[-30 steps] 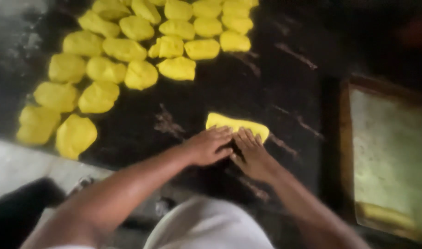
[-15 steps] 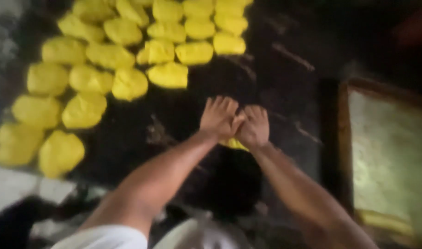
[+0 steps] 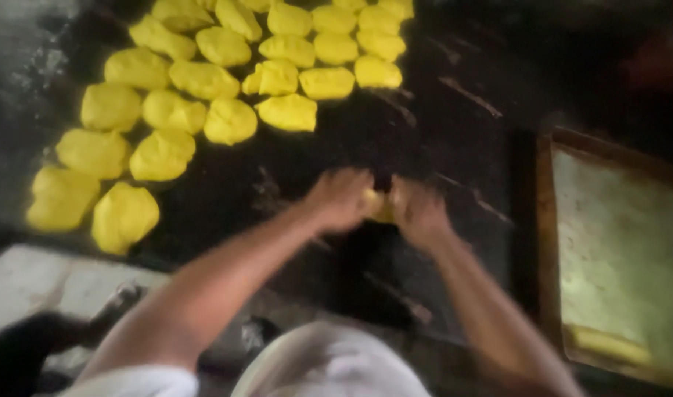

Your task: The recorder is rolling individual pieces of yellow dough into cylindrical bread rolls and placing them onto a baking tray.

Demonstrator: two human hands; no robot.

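- Both hands have drawn back toward the body since half a second ago; view blurred.
- Left hand and right hand cupped close around a small yellow dough piece, mostly hidden between them.
- Dough sits on dark worktop, mid-frame.
- Rows of yellow dough lumps lie well apart, upper left.
- Wooden-framed tray at right.

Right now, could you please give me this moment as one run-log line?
left hand: pressing small yellow dough piece | right hand: same piece | surface: dark worktable | nearby: rows of yellow dough lumps; framed tray
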